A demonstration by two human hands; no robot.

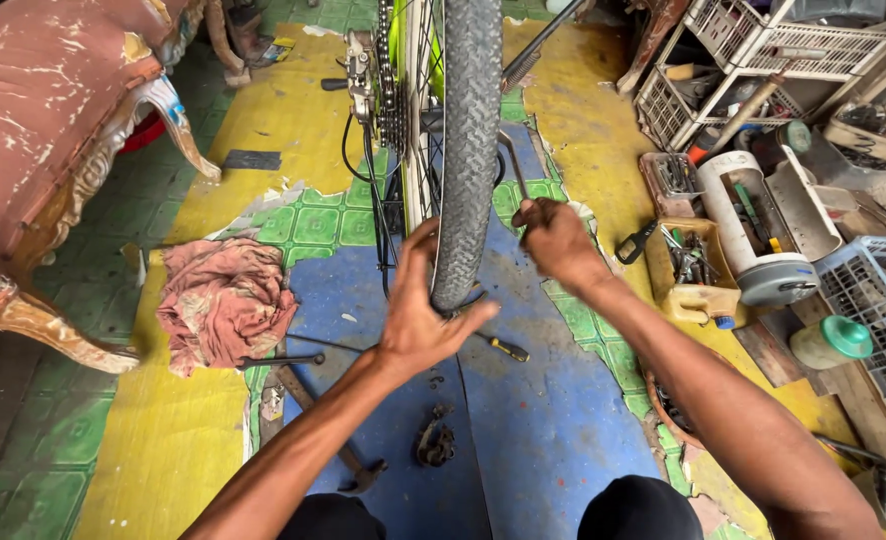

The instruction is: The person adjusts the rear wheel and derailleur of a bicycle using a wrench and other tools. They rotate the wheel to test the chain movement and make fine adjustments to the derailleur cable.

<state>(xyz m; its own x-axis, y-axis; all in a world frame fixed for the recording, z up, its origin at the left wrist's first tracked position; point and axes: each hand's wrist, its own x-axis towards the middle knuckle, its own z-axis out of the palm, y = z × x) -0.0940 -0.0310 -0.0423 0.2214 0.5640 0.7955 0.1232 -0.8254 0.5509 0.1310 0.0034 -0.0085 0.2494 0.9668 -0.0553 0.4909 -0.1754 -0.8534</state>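
Observation:
A bicycle wheel with a knobbly black tyre (469, 130) stands upright in front of me, its chain and sprockets (390, 85) on its left side. My left hand (421, 318) grips the bottom of the tyre from the left, thumb wrapped round its right side. My right hand (553, 240) is to the right of the wheel, fingers closed on a slim metal wrench (514, 160) that points up toward the hub. A yellow-handled screwdriver (503, 347) lies on the floor just under the tyre.
A pink rag (225, 300) lies at left beside a worn red bench (43, 120). A hammer (333, 440) and a dark metal part (435, 440) lie near my knees. Tool-filled containers (698, 270), a white cut-open jug (763, 230) and crates (878, 300) crowd the right.

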